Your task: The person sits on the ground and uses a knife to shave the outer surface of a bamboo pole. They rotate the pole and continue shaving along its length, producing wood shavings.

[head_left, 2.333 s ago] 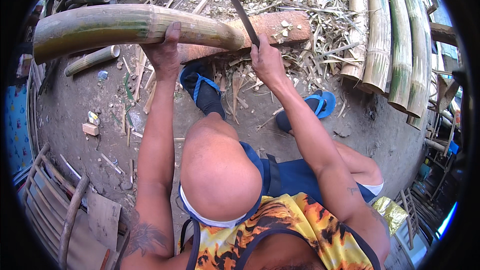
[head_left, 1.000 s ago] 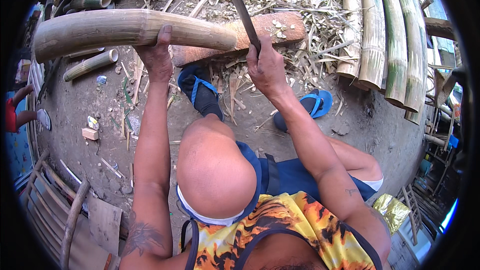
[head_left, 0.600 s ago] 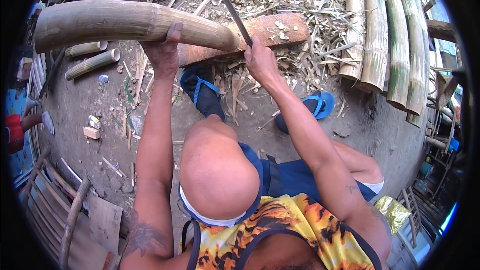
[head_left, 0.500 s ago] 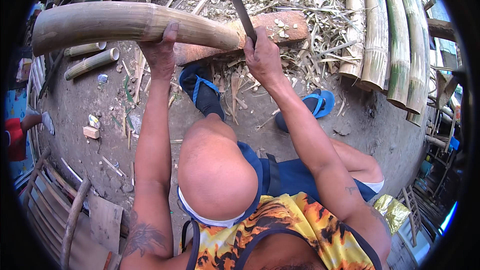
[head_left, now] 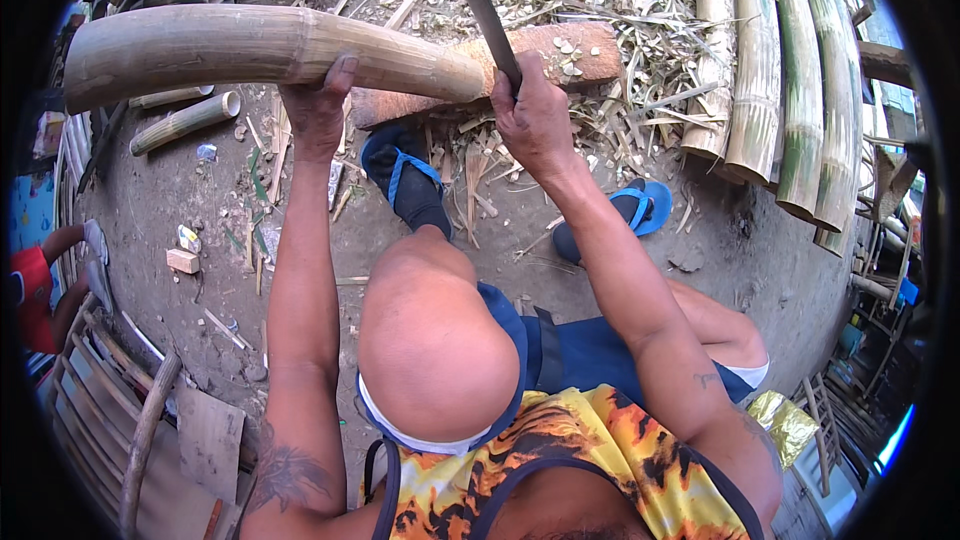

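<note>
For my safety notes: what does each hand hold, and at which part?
Left hand: thick bamboo piece, near its middle. Right hand: dark blade, at its near end.

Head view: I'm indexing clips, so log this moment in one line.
left hand: holds bamboo section | right hand: grips long-bladed tool | reddish block: chips atop

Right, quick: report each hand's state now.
Left hand: holding the thick bamboo piece, thumb against its near side.
Right hand: closed around the long dark blade's near end.
</note>
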Available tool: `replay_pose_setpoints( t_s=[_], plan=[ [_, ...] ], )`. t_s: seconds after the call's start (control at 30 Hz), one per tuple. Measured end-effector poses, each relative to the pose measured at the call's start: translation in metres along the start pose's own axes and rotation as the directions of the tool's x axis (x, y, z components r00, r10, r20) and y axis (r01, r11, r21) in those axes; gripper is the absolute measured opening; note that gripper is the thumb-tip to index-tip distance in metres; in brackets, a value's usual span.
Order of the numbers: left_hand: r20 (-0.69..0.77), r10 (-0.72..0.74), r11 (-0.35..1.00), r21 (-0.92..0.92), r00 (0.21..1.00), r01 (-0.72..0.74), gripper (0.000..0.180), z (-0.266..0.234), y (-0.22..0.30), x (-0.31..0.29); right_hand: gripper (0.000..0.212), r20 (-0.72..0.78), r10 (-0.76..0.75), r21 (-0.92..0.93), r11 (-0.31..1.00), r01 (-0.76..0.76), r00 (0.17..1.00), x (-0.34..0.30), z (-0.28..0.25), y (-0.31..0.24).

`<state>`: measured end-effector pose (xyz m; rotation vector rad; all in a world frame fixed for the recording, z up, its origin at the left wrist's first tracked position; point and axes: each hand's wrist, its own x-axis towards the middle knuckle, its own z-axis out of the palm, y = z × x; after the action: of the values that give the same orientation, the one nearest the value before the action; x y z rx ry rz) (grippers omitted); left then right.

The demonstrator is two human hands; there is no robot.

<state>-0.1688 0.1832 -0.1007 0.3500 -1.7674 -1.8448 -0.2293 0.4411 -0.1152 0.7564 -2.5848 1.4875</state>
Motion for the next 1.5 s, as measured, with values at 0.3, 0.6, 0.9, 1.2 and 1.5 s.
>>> replay_pose_setpoints(
  t_s=[0.3, 0.6, 0.9, 1.2, 1.5],
  plan=[
    [-0.007, 0.035, 0.999, 0.013, 0.999, -0.035, 0.059, -0.005, -0.002, 0.0, 0.019, 0.278, 0.405, -0.336, 0.891, -0.307, 0.871, 0.0, 0.006, 0.032],
    [0.041, -0.054, 0.994, 0.099, 0.998, 0.049, 0.066, -0.01, 0.007, -0.003, 0.019, 0.282, 0.537, -0.447, 0.807, -0.386, 0.795, -0.02, 0.026, 0.039],
    [-0.234, -0.012, 0.99, -0.137, 0.972, -0.02, 0.083, 0.014, 0.01, -0.007, 0.022, 0.277, 0.54, -0.325, 0.831, -0.451, 0.795, -0.049, 0.017, 0.047],
    [-0.213, 0.073, 0.997, 0.002, 0.974, -0.074, 0.084, 0.023, 0.009, -0.006, 0.02, -0.065, -0.027, -0.065, 0.998, 0.023, 0.998, -0.01, -0.007, -0.015],
    [-0.273, 0.118, 0.99, 0.11, 0.955, -0.091, 0.088, 0.025, 0.009, -0.012, 0.022, 0.269, 0.467, -0.362, 0.859, -0.361, 0.842, -0.007, 0.021, 0.032]
  ],
)
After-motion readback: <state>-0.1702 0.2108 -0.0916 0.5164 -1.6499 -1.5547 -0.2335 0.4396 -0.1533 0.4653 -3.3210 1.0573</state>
